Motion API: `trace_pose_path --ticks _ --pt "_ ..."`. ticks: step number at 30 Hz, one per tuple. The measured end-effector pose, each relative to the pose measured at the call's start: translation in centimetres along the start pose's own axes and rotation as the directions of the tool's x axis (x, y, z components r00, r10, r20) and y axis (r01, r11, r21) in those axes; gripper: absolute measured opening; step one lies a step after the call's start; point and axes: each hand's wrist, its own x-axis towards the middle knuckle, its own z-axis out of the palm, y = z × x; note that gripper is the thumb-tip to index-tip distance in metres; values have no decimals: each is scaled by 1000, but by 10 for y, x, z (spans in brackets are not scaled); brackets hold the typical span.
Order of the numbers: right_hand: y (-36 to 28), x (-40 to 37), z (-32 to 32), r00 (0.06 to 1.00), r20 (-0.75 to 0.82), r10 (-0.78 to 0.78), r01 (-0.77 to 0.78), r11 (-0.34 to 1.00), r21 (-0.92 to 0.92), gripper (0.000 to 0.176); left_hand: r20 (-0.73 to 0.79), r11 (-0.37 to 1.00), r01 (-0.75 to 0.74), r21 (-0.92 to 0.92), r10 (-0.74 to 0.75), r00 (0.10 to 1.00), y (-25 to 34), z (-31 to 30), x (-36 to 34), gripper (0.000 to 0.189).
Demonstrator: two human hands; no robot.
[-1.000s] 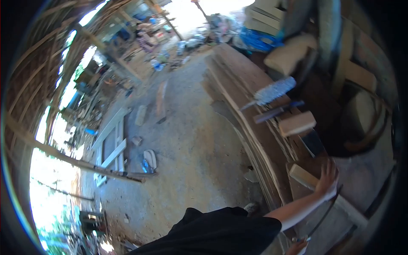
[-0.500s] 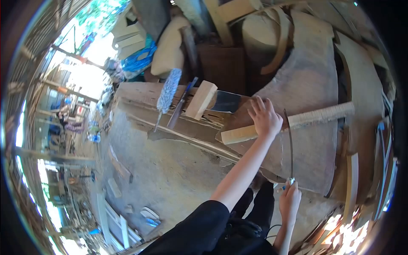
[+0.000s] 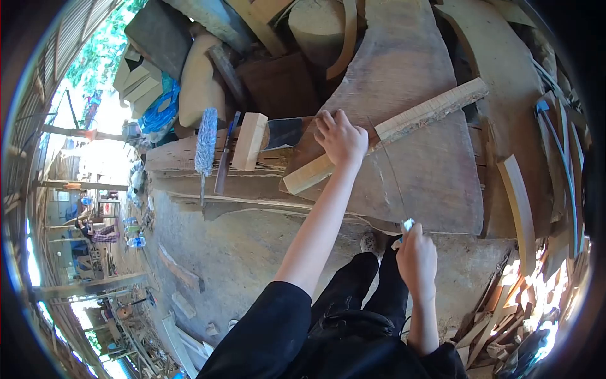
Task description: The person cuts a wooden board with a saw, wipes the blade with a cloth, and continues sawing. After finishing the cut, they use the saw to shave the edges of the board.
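Note:
A long wooden strip [image 3: 423,115] lies slantwise across a broad brown wood slab [image 3: 429,170]. My left hand [image 3: 341,140] presses down on the strip left of its middle, fingers bent over it. Near the slab's front edge, my right hand [image 3: 416,256] is wrapped round the handle of a saw [image 3: 394,172]. The thin blade runs up from that hand to the strip, just right of my left hand, and its far end touches or crosses the wood there. Left of the slab lie a pale wood block [image 3: 250,141], a chisel-like tool [image 3: 226,153] and a fluffy blue-grey brush [image 3: 206,143].
A curved wood piece [image 3: 517,198] stands at the right, above a pile of scraps [image 3: 495,325]. Blue plastic [image 3: 161,106] and a tan sack [image 3: 201,85] are at the back left. White frame pieces [image 3: 180,346] lie on the floor.
The view has shifted, so the bench things appear farther left and higher. The saw blade now lies more slanted, with its far end at the strip instead of beyond it.

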Motion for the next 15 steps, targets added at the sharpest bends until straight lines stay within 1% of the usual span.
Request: trace_pose_path --ticks 1,4,5,8,10,13,15 --pt "7 -7 6 998 -63 -11 9 1000 -23 15 25 1000 6 3 -6 1000 0 0 0 40" --pt "25 -19 9 999 -32 -14 16 998 56 14 36 1000 9 -17 -8 999 -1 -1 0 39" --pt "29 -23 14 997 -68 -45 48 998 47 13 31 1000 11 -14 -10 999 -1 -1 0 39" --pt "39 -43 19 1000 21 6 -8 996 94 13 28 1000 16 -11 -15 1000 -1 0 1 39" --pt "55 -65 23 999 48 23 -29 990 139 12 52 1000 19 -12 -18 998 0 -2 1 38" --pt "67 -86 22 994 97 46 -66 973 221 12 115 997 13 -74 -5 993 -1 -7 2 43" --pt "74 -83 21 993 92 71 -96 950 298 11 66 996 -12 -90 18 998 -4 -4 0 44"
